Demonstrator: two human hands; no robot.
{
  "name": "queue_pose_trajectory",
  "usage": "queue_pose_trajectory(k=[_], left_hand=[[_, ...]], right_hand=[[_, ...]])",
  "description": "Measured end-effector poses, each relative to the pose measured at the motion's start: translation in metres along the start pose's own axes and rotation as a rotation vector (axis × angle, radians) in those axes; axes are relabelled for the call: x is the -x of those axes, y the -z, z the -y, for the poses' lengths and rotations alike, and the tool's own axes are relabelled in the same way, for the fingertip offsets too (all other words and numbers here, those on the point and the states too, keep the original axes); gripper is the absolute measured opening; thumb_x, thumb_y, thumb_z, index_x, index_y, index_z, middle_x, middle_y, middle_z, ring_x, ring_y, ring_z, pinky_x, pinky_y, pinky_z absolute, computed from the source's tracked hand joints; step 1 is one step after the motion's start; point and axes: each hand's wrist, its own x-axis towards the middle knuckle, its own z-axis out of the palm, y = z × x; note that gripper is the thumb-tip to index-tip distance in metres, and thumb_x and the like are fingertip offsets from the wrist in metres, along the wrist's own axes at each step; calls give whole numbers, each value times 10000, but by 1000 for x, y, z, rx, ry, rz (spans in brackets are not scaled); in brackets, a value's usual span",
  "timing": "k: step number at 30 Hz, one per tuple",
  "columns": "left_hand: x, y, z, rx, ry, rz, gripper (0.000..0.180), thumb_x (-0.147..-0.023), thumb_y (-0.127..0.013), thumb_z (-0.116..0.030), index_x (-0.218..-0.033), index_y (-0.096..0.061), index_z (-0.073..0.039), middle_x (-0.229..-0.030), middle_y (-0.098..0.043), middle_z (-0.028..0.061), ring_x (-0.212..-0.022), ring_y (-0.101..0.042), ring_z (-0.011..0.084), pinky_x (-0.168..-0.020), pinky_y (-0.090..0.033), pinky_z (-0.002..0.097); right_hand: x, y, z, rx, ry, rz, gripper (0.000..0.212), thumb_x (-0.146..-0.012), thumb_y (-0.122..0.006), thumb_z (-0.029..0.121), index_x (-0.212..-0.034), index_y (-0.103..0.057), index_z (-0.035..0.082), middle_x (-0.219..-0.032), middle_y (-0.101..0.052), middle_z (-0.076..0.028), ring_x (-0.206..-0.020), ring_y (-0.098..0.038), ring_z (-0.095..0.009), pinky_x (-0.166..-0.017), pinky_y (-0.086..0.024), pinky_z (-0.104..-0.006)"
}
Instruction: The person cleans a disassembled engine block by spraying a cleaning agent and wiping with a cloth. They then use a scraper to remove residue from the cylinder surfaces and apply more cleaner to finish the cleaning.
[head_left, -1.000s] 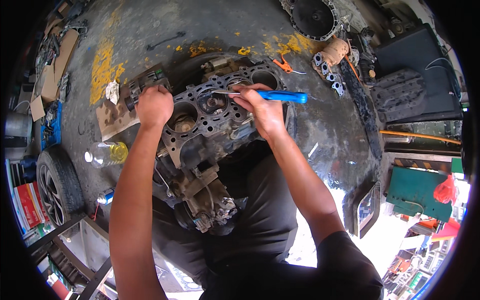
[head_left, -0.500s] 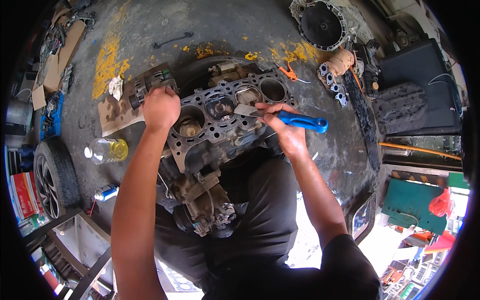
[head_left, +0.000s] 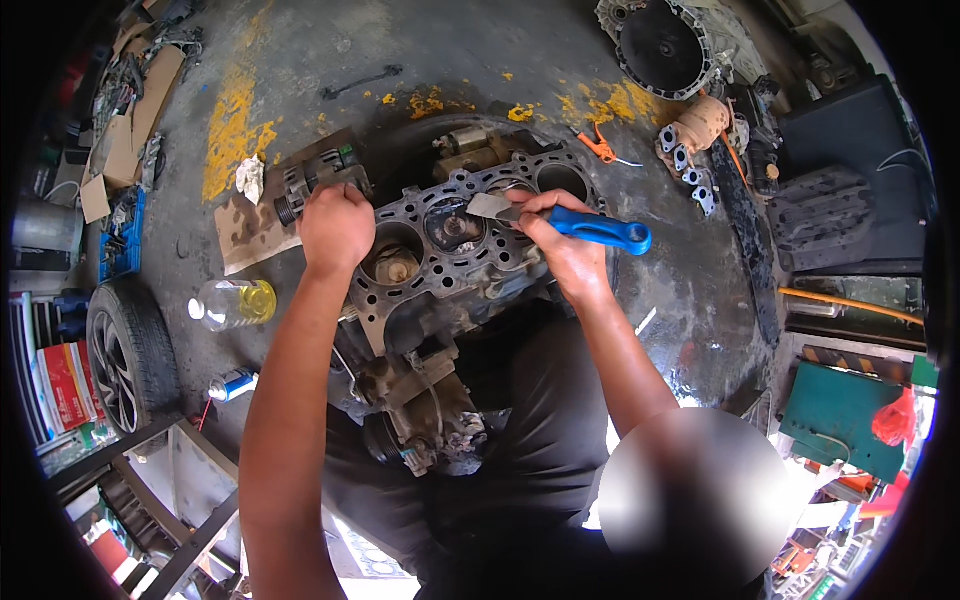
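The engine block [head_left: 424, 282] lies before me with its flat top face up and its cylinder bores showing. In my right hand [head_left: 562, 255] is a scraper [head_left: 600, 231] with a blue handle. Its metal blade points left, over the block's top by the middle bores; contact with the face cannot be made out. My left hand [head_left: 337, 228] is closed in a fist at the block's left end, next to the alternator [head_left: 292, 205]. Whatever lies under those fingers is hidden. A piston crown [head_left: 456, 228] shows in the bore left of the blade.
Stained cardboard [head_left: 245, 240], a crumpled white rag [head_left: 250, 178], a bottle of yellow liquid [head_left: 235, 304] and a spray can [head_left: 233, 384] lie left. An orange air blow gun [head_left: 597, 146] lies beyond the block. A wheel [head_left: 128, 350] stands far left, a gearbox housing [head_left: 660, 50] far right.
The scraper and my right hand have shifted slightly left and away across the block. My left hand stays closed in the same spot. The whole view has swung a little.
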Motion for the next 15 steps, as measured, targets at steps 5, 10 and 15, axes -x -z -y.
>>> queue_pose_trajectory(k=[5,10,15], left_hand=[[0,3,1,-23,-10,17,316,-939,-498,-237,-922,-734,-28,-1106,-690,174,-1063,-638,385,-929,-477,522],[1,4,0,-51,9,32,315,-944,-487,-235,-930,-738,-46,-1111,-689,169,-1067,-638,372,-940,-470,519],[3,9,-5,-16,26,47,325,-950,-483,-239,-927,-735,-36,-1120,-686,182,-1062,-639,383,-945,-474,517]], right_hand=[[-21,-12,13,-115,-19,68,216,-925,-639,55,-1122,-596,-21,-1140,-692,-192,-990,-703,-240,-889,-595,-359],[-50,-17,12,-158,-75,65,195,-958,-605,91,-1104,-517,-3,-996,-707,-208,-776,-700,-213,-712,-602,-316],[-62,-11,6,-135,-114,67,274,-979,-559,86,-1212,-438,6,-1009,-713,-211,-752,-681,-196,-630,-529,-295]])
